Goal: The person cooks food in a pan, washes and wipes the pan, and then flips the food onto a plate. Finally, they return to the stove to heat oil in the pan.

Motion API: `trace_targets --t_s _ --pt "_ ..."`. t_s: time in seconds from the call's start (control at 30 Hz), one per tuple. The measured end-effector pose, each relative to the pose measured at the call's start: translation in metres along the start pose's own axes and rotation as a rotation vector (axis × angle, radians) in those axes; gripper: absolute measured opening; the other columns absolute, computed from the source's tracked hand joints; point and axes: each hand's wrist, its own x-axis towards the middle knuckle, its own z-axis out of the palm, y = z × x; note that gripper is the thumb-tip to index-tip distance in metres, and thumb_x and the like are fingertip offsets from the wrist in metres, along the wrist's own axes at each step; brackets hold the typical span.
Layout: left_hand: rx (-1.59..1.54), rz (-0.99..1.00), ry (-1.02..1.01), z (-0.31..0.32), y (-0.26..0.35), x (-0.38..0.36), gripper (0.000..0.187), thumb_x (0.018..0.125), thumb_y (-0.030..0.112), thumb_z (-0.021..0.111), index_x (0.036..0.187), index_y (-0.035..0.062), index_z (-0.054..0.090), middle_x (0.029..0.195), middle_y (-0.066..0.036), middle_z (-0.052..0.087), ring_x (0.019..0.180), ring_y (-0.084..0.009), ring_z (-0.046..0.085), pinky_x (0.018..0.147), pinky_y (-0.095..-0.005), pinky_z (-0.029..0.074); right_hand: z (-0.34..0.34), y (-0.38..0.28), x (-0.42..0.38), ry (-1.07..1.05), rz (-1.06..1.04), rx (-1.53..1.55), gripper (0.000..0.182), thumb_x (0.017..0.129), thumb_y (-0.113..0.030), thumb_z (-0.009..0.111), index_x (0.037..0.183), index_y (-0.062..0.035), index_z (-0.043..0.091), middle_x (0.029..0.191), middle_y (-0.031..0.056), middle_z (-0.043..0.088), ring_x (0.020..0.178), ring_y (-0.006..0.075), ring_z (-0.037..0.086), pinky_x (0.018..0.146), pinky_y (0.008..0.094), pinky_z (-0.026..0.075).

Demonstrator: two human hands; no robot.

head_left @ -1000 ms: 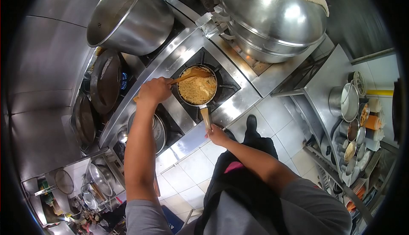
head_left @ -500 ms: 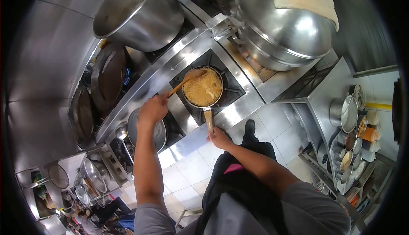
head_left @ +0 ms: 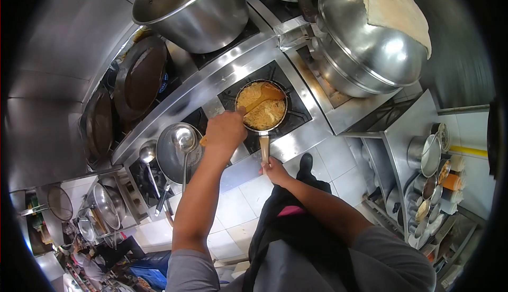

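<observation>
A small frying pan point(head_left: 286, 113) sits on a stove burner, holding a yellowish, finely textured food point(head_left: 272, 116). My left hand point(head_left: 225, 133) is closed around a wooden spatula point(head_left: 271, 92), whose broad end lies in the food towards the far side of the pan. The spatula's end pokes out behind my fist. Below the pan, my right hand point(head_left: 276, 173) grips its tan handle point(head_left: 264, 148). Left of my left hand, a wide wok-like pan point(head_left: 168, 157) has a metal ladle point(head_left: 184, 137) resting in it.
A large steel pot point(head_left: 211, 19) stands behind, left of a domed, lidded steel pot point(head_left: 365, 32) with a cloth point(head_left: 397, 9) on top. Dark pans point(head_left: 140, 77) lean at left. Another ladle point(head_left: 149, 157) lies left. Shelving point(head_left: 394, 149) with containers stands right.
My left hand has moved right and nearer the pan. The spatula's broad end has shifted from the pan's upper left to its upper right. My right hand stays on the handle.
</observation>
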Motion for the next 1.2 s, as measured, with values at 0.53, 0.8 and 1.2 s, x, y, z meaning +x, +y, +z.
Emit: trace_targets --t_s 0.53,0.8,1.2 --pt "0.224 0.194 0.007 -0.035 -0.005 0.054 0.032 0.075 0.018 0.059 0.103 0.0227 0.073 0.09 -0.012 0.071 0.084 -0.029 0.07 0.074 -0.0403 0.055 0.005 0.004 0.001 0.019 0.019 -0.016 0.023 0.097 -0.025 0.049 0.103 -0.0024 0.052 0.082 0.0087 0.068 0.073 0.0199 0.065 0.068 0.0332 0.049" --pt "0.275 0.186 -0.103 -0.054 0.004 0.074 0.032 0.078 0.022 0.057 0.106 0.0246 0.072 0.1 -0.012 0.071 0.096 -0.0292 0.068 0.082 -0.0419 0.054 0.0 -0.011 -0.004 0.019 0.001 -0.01 0.026 0.095 -0.024 0.048 0.106 -0.001 0.053 0.083 0.0131 0.07 0.079 0.0293 0.068 0.074 0.0411 0.05" --pt "-0.025 -0.05 -0.221 -0.008 -0.034 0.03 0.037 0.091 0.024 0.047 0.126 0.0223 0.061 0.111 -0.016 0.067 0.102 -0.0341 0.064 0.088 -0.0461 0.051 0.003 -0.001 0.003 -0.005 -0.031 0.072 0.022 0.096 -0.024 0.048 0.1 -0.0025 0.053 0.083 0.0086 0.069 0.071 0.0186 0.062 0.069 0.0335 0.049"
